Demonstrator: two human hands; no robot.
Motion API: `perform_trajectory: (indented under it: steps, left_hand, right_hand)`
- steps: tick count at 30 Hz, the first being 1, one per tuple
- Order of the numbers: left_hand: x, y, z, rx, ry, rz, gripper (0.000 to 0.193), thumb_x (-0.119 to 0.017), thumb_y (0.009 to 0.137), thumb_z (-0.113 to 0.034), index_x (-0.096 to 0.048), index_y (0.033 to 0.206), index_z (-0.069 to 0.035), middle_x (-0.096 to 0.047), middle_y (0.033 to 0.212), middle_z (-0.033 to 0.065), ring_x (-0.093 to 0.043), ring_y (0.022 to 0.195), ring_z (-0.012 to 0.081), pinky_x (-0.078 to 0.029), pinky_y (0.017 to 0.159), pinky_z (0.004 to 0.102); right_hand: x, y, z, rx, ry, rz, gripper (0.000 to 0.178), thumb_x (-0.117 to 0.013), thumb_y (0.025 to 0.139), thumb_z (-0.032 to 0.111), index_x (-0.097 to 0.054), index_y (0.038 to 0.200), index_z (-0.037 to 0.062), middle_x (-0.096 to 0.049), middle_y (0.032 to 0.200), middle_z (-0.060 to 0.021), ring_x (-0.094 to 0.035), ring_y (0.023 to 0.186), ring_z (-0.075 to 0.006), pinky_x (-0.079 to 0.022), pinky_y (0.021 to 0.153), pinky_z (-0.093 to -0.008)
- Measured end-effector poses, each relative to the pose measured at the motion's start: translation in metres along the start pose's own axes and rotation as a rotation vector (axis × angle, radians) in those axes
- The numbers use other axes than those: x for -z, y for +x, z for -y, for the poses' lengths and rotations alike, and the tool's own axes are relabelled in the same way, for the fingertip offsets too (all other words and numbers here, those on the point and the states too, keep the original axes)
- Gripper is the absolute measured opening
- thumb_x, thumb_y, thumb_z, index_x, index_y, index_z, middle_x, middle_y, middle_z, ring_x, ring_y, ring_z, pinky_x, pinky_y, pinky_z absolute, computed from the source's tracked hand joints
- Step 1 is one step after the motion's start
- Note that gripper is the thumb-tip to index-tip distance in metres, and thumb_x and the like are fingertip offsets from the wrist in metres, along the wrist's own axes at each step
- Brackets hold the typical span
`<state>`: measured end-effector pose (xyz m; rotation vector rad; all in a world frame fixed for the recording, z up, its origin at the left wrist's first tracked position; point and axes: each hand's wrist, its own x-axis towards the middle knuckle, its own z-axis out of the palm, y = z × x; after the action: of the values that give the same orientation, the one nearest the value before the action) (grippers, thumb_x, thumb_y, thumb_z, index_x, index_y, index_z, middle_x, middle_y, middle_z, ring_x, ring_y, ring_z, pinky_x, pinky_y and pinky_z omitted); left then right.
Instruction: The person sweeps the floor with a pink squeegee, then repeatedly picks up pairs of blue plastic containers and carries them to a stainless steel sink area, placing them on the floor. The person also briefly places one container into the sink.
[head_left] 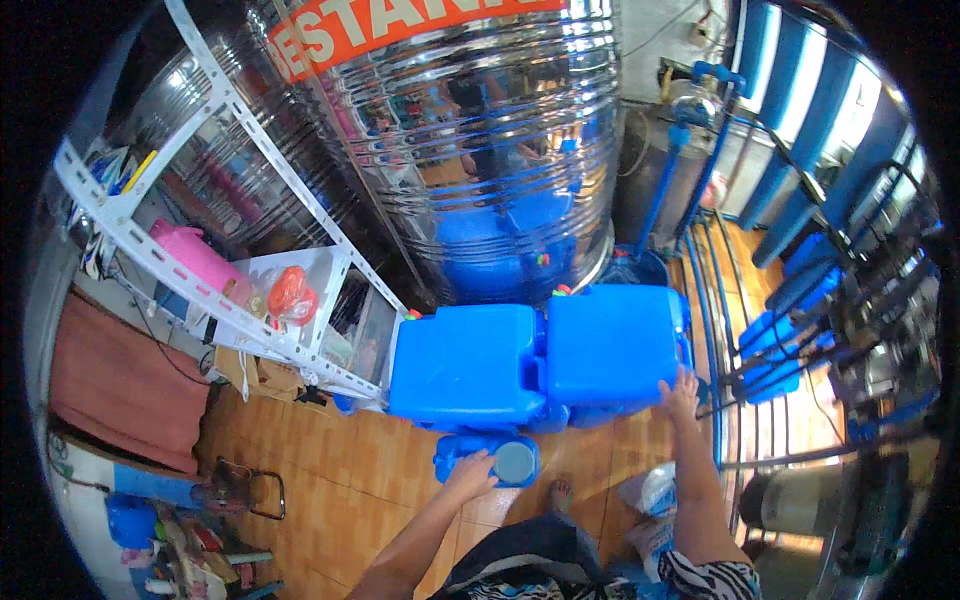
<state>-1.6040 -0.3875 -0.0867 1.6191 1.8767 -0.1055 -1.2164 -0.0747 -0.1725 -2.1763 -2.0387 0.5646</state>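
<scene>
Hands working at blue jugs on tiled floor [330,470]. Left hand [470,475] is resting, fingers curled, on low jug [487,457] beside its grey cap [514,461], at six o'clock. Right hand [681,393] is pressing open-fingered against right jug [612,345], at four o'clock. Left jug [468,366] is touching it; steel tank [470,130] is standing at twelve o'clock.

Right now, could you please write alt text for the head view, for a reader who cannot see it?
Seen from above, a person's left hand rests on a blue container's cap while the right hand touches a large blue water jug beside another blue jug. A ribbed steel tank and white shelf rack stand behind, on orange floor tiles.
</scene>
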Motion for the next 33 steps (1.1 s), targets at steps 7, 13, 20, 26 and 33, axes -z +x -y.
perform_trajectory:
  steps: [7,13,20,26,33]
  left_hand:
    - [0.029,0.135,-0.009,0.035,0.104,-0.33,0.066,-0.063,0.084,-0.034,-0.037,0.14,-0.01,-0.016,0.153,0.0185,-0.015,0.141,0.0378,-0.029,0.103,0.0619]
    - [0.013,0.147,0.012,-0.044,0.183,-0.371,0.053,-0.055,0.089,-0.033,-0.044,0.135,-0.009,-0.027,0.149,0.0174,-0.026,0.137,0.0362,-0.032,0.102,0.0563]
    - [0.0,0.178,0.014,-0.102,0.041,-0.348,0.018,-0.056,0.08,-0.012,-0.061,0.094,-0.002,-0.059,0.104,0.0151,-0.055,0.104,0.0341,-0.046,0.086,0.0467]
    - [-0.05,0.243,-0.012,0.035,-0.324,-0.458,0.015,-0.053,0.077,-0.005,-0.063,0.087,0.0,-0.064,0.088,0.0227,-0.063,0.085,0.0386,-0.052,0.075,0.0441]
    - [-0.037,0.272,-0.014,-0.049,0.122,-0.133,0.027,-0.054,0.082,-0.015,-0.064,0.103,-0.002,-0.069,0.088,0.0216,-0.068,0.082,0.0354,-0.053,0.071,0.0472]
  right_hand:
    - [-0.008,0.042,-0.006,0.039,0.102,-0.012,0.058,-0.046,0.094,0.045,-0.033,0.144,0.0185,-0.034,0.146,-0.0181,-0.031,0.135,-0.0363,-0.029,0.105,-0.0548]
    - [-0.049,0.054,-0.102,-0.219,0.043,0.094,0.047,-0.053,0.09,0.034,-0.047,0.133,0.0142,-0.057,0.121,-0.0197,-0.055,0.108,-0.0374,-0.045,0.089,-0.0496]
    - [-0.109,0.043,-0.17,-0.533,1.165,0.153,0.025,-0.058,0.078,0.005,-0.054,0.103,0.0064,-0.055,0.071,-0.0091,-0.055,0.05,-0.0232,-0.049,0.046,-0.0379]
    - [-0.037,-0.056,-0.107,-0.51,1.194,0.028,0.011,-0.06,0.076,0.01,-0.057,0.086,0.0084,-0.053,0.064,-0.0051,-0.053,0.049,-0.0183,-0.044,0.043,-0.0322]
    - [0.076,-0.213,-0.013,-0.438,1.176,-0.251,0.032,-0.059,0.068,0.001,-0.052,0.099,0.0017,-0.053,0.062,-0.0067,-0.049,0.042,-0.0167,-0.043,0.04,-0.0303]
